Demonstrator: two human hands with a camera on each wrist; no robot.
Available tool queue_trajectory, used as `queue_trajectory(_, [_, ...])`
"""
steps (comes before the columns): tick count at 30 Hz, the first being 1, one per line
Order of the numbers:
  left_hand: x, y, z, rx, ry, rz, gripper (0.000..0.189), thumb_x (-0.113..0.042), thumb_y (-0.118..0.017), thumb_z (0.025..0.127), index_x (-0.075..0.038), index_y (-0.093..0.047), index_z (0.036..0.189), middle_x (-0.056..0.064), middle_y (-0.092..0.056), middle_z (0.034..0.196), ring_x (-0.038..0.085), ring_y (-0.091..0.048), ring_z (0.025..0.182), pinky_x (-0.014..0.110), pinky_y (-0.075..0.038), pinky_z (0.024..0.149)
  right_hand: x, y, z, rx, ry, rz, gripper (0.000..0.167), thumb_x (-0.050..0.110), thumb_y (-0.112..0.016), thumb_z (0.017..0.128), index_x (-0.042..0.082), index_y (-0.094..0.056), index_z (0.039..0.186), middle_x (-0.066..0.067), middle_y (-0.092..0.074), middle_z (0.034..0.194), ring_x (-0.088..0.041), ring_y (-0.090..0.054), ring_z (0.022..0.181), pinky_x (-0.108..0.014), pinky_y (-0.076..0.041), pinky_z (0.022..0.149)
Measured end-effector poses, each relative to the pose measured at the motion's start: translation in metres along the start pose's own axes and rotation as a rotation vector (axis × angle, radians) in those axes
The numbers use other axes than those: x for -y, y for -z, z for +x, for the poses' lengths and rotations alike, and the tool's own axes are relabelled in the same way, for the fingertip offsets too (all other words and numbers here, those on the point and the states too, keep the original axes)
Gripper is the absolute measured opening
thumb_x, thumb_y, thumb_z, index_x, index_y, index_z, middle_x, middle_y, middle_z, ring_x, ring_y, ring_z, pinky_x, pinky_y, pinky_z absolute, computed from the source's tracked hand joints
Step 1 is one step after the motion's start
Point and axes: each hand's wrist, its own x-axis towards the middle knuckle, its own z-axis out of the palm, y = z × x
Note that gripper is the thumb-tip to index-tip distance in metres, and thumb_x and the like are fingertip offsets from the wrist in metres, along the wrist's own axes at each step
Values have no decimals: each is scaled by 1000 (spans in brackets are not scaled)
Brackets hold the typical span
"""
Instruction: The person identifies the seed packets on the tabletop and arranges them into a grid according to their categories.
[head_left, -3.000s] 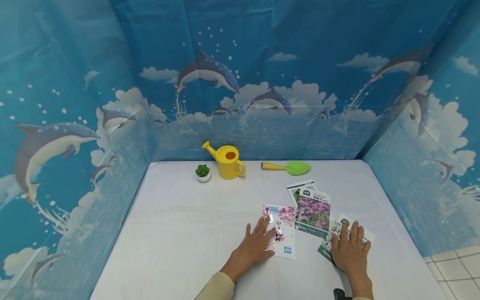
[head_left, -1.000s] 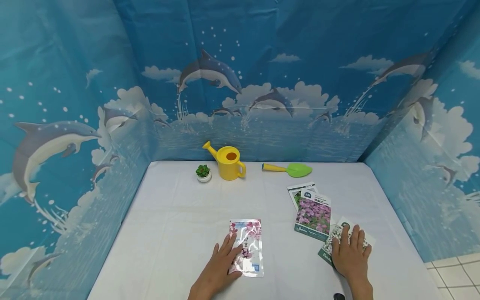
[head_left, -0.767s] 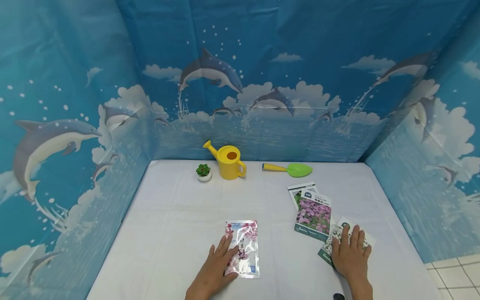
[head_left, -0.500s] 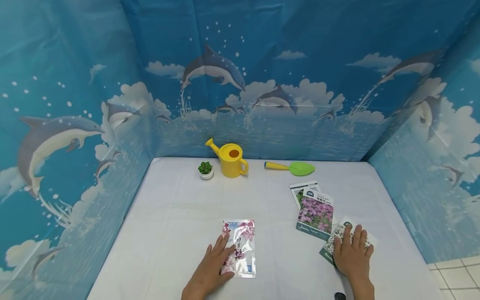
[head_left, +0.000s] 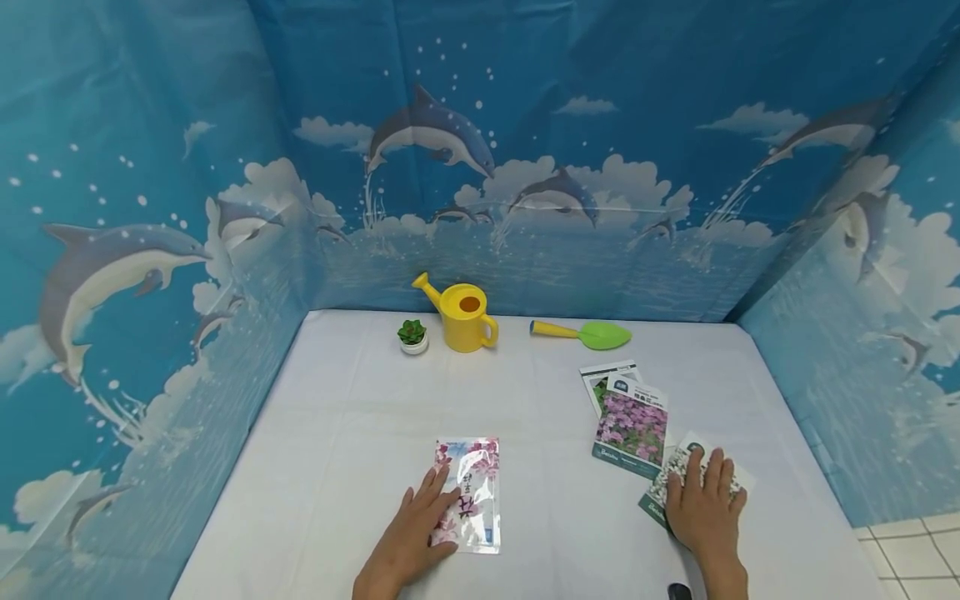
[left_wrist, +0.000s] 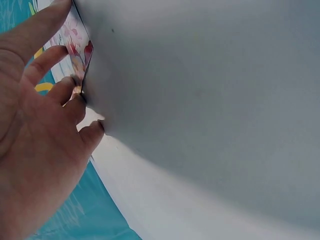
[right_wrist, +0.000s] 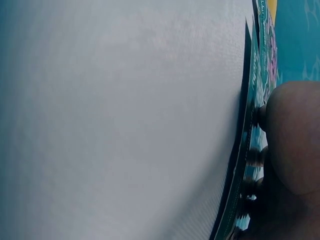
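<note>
A glossy flower-seed packet with pink blossoms (head_left: 480,492) lies flat on the white-covered table, in front of the person and left of the other packets. On its left side rest the spread fingers of my left hand (head_left: 408,533); in the left wrist view my left hand (left_wrist: 45,130) touches the packet (left_wrist: 77,42) with its fingertips. My right hand (head_left: 705,508) lies on a white-flower seed packet (head_left: 662,490), covering much of it. In the right wrist view, the right hand (right_wrist: 295,145) presses on the packet's green edge (right_wrist: 237,172).
A purple-flower packet (head_left: 632,425) overlaps another packet (head_left: 600,387) just beyond the right hand. Along the table's back stand a small potted succulent (head_left: 412,336) and a yellow watering can (head_left: 465,318); a green trowel (head_left: 600,335) lies right of them. Dolphin-print curtains (head_left: 540,267) enclose the table.
My left hand has slid the pink-blossom packet leftward and slightly nearer the person, away from the purple-flower packet. My right hand has stayed on the white-flower packet. The head view has shifted slightly.
</note>
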Motion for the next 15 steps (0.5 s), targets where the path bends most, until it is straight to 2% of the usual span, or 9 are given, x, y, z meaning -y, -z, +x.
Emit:
queue_trajectory(7, [5,2,-5,-6,1,-10,76,-19,-88,87,-12,-57,156,14,-28,177,42,-23,162,70,-21,127,0,1,0,17,-4,2,68,27,-30,116,-15,-6,164,-40,17,169,-56,19,159,-76,14,124])
queue_trajectory(11, [6,2,-8,-42,-42,-24,74,-17,-86,88,-8,-57,155,19,-30,175,46,-25,161,72,-22,125,0,2,0,17,-6,2,69,27,-30,116,-16,-7,164,-41,17,169,-56,18,159,-76,13,124])
queue_trajectory(15, [5,2,-8,-46,-31,-38,74,-17,-87,87,-8,-58,154,20,-30,175,47,-24,161,74,-21,124,-2,2,0,11,-1,2,69,28,-29,116,-16,-5,164,-40,18,169,-56,19,159,-76,13,124])
